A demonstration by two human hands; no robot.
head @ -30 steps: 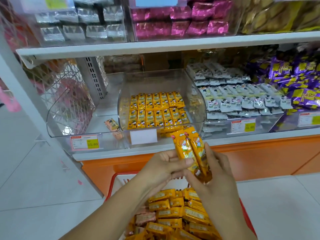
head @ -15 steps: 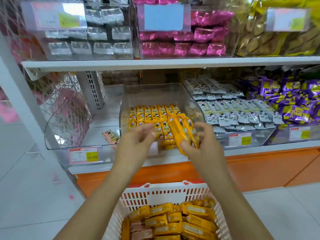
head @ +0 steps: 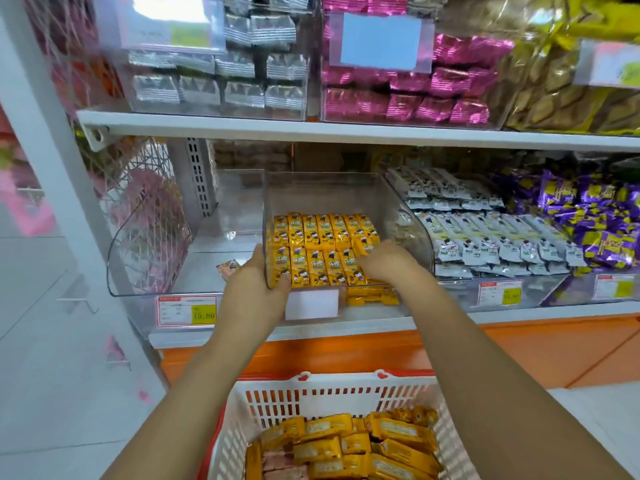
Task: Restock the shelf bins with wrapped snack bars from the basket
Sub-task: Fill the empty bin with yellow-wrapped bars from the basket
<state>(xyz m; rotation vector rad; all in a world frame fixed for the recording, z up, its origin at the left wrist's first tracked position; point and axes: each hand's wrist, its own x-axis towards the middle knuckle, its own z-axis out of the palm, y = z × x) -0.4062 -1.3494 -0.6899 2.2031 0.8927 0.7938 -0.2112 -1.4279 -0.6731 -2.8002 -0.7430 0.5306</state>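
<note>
grips the front left corner of the clear bin [head: 346, 188] with the left hand [head: 258, 292], thumb outside the wall, fingers inside against the yellow bars [head: 322, 244]. holds the right hand [head: 384, 263] inside the bin at the right, over the front row; cannot tell its grip, fingertips hidden behind the knuckles. bin on the lower shelf [head: 450, 317], bars in rows inside. more bars heaped in the white basket [head: 311, 393] below, well apart from the bin.
</note>
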